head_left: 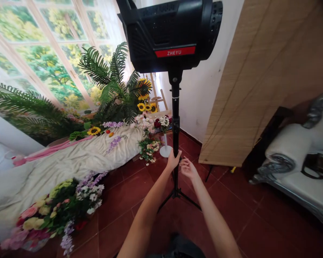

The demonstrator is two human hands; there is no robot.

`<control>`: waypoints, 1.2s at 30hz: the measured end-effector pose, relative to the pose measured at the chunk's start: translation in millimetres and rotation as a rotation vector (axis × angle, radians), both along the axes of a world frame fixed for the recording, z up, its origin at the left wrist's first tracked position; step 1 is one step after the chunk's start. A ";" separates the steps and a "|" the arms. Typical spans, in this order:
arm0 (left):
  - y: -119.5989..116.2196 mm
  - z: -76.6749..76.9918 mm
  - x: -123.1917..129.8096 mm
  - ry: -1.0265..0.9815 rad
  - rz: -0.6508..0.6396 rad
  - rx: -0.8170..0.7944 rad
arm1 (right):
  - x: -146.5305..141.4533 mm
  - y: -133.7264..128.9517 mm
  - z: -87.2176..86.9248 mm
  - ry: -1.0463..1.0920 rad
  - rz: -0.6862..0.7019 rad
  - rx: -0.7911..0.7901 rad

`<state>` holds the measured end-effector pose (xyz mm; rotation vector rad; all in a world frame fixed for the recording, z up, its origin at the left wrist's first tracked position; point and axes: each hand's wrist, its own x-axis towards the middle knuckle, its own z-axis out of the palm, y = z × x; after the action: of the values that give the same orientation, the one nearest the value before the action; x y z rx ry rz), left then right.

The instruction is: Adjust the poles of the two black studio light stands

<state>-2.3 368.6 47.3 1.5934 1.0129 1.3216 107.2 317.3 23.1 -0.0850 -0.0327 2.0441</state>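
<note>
A black studio light (174,34) with a red ZHEYU label tops an upright black stand (175,134), its tripod legs spread on the floor. My left hand (173,159) is wrapped round the stand's pole at mid-height. Just to the right of the pole, my right hand (187,167) has its fingers curled but apart, close to a small dark knob on the pole. Nothing shows in its palm, and whether a fingertip touches the knob is unclear.
Left of the stand lies a cream cloth (123,145) with flower bunches (54,211) around it. A white round-based vase (165,150) stands behind. A bamboo screen (226,118) and a white armchair (293,143) are on the right, above red floor tiles.
</note>
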 end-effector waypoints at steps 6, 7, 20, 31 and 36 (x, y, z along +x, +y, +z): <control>2.0 -11.6 4.4 -0.048 0.013 0.028 | 5.2 4.0 4.4 0.041 0.060 -0.068; 2.0 -12.0 5.1 -0.055 0.021 0.026 | 6.6 5.1 4.9 0.048 0.078 -0.090; 3.7 -12.0 6.2 -0.008 0.037 0.042 | 18.8 12.6 -1.5 -0.435 0.076 0.141; 1.4 -11.8 4.1 0.033 0.071 0.042 | 43.5 19.9 10.3 -1.728 -0.328 0.767; 1.4 -11.8 5.1 0.019 0.072 0.027 | 42.2 8.6 9.0 -1.805 -0.476 0.704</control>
<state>2.8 370.0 35.5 1.6061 1.0765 1.3761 149.3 325.9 32.0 -1.2730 -1.6021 0.8074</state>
